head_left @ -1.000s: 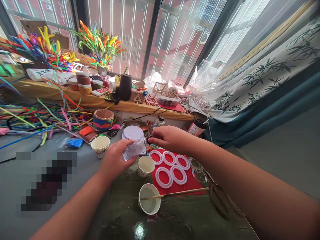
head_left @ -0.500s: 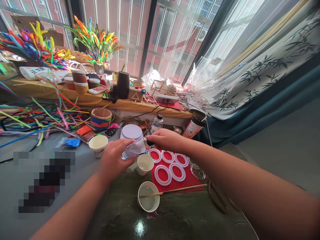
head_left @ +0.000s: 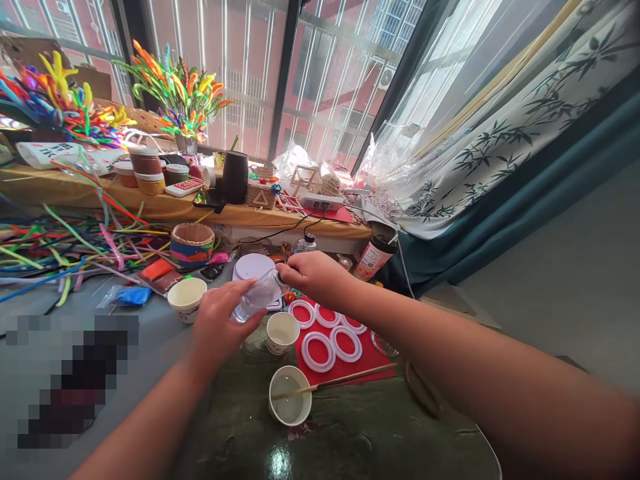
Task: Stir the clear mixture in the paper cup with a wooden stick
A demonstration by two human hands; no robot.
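My left hand (head_left: 223, 320) is wrapped round a clear bottle (head_left: 257, 293) that lies tilted, its neck up to the right. At the neck, my right hand (head_left: 313, 273) is closed on the bottle's dark cap, which its fingers mostly hide. Just below the bottle stands a small paper cup (head_left: 283, 332). Nearer to me, a second paper cup (head_left: 290, 403) holds clear liquid, and a wooden stick (head_left: 340, 381) rests across its rim. White ring-shaped moulds (head_left: 319, 351) lie on a red sheet (head_left: 370, 369) to the right. Behind the bottle is a lilac round-topped scale (head_left: 254, 266).
Stacked paper cups (head_left: 187, 299) stand left of my left hand. Further back are a colourful basket (head_left: 192, 245), another capped bottle (head_left: 305, 245) and a tall drink cup (head_left: 375, 257). Coloured pipe cleaners (head_left: 65, 253) cover the left side. A cloth-covered ledge (head_left: 265, 218) runs along the window.
The camera view has shifted slightly, moving the scene left. Both hands keep their hold on the bottle and cap, with the bottle a little more upright than before.
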